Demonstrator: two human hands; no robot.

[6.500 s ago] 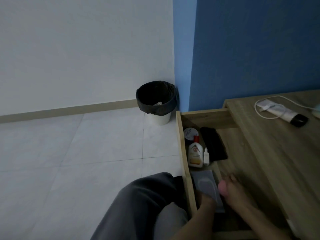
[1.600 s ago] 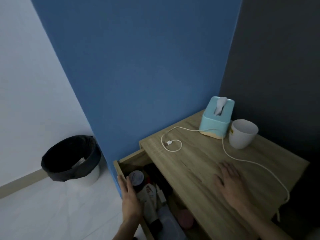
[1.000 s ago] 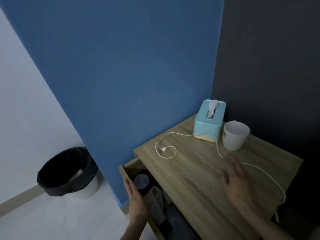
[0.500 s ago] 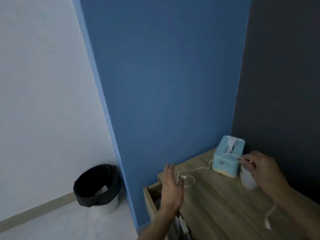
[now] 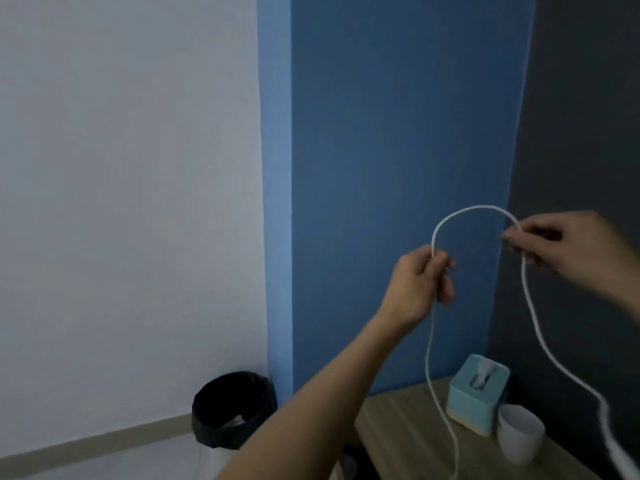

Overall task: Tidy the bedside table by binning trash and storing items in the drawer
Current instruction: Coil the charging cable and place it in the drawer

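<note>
A white charging cable [image 5: 474, 208] arches in the air between both hands, high above the wooden bedside table [image 5: 408, 441]. My left hand [image 5: 420, 284] grips one part of it, and the strand below hangs down to the table. My right hand [image 5: 568, 247] pinches the other side, from which the cable trails down to the lower right edge. The bin with a black liner [image 5: 232, 414] stands on the floor left of the table, with some trash inside. My left forearm hides most of the drawer.
A light blue tissue box [image 5: 476, 393] and a white cup [image 5: 519, 436] stand at the back of the table near the dark wall. A blue wall rises behind the table, a white wall to the left.
Both hands have lifted the cable off the table and raised it into a loop. My left hand left the drawer edge. The view has tilted upward.
</note>
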